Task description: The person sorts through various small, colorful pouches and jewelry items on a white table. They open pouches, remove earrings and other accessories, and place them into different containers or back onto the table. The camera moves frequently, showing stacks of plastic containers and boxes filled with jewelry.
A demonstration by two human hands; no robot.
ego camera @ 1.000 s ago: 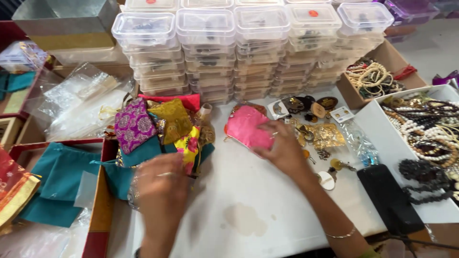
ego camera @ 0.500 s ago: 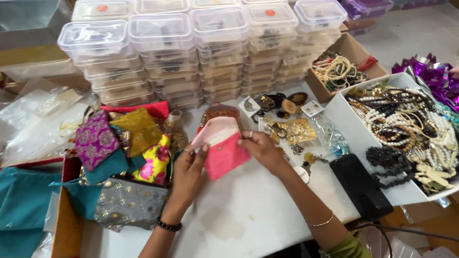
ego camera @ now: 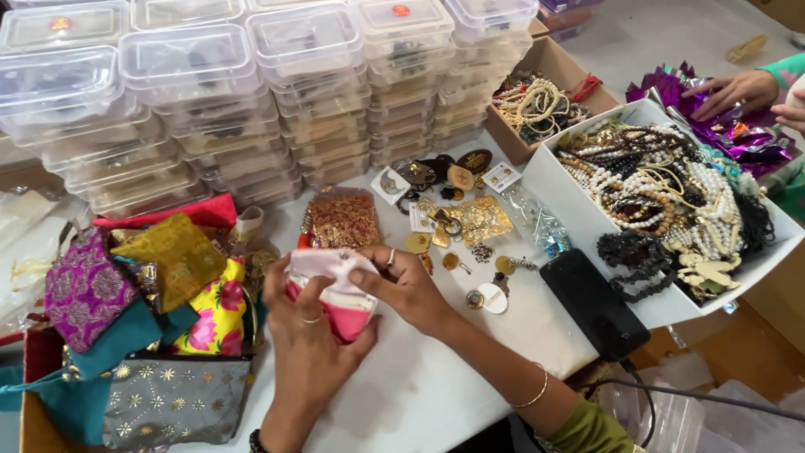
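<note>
Head view, downward over white tabletop (ego camera: 436, 394). Small pink fabric pouch with pale lining (ego camera: 335, 289) held just above tabletop centre, mouth folded back. Left hand (ego camera: 310, 344) cupped beneath and around pouch, fingers closed on its lower body. Right hand (ego camera: 402, 285) pinching pale upper edge from opposite side. Both hands together, clamped on pouch.

Left of pouch: pile of embroidered cloth pouches in purple, mustard, yellow floral and grey (ego camera: 159, 319), touching left wrist area. Behind: stacked clear plastic lidded containers (ego camera: 251, 92). Right of pouch: scattered gold pendants, earrings and small cards (ego camera: 457, 226), just beside right hand; orange-gold sequinned pouch (ego camera: 342, 218) directly behind hands. Flat black phone-like case (ego camera: 594, 304) near table edge. White open box of bead necklaces (ego camera: 671, 201) well apart to right. Another person's hand (ego camera: 734, 91) on purple foil wrappers (ego camera: 738, 126), far right.

Risks, as judged:
1. Lining pulled out or creased, caused by tugging upper edge against firm left grip.
2. Loose pendants swept off table, caused by right forearm passing over them.
3. Cloth pile toppled, caused by left elbow shifting outward.
4. Small item dropped unseen, if any inside pouch; contents not visible.
</note>
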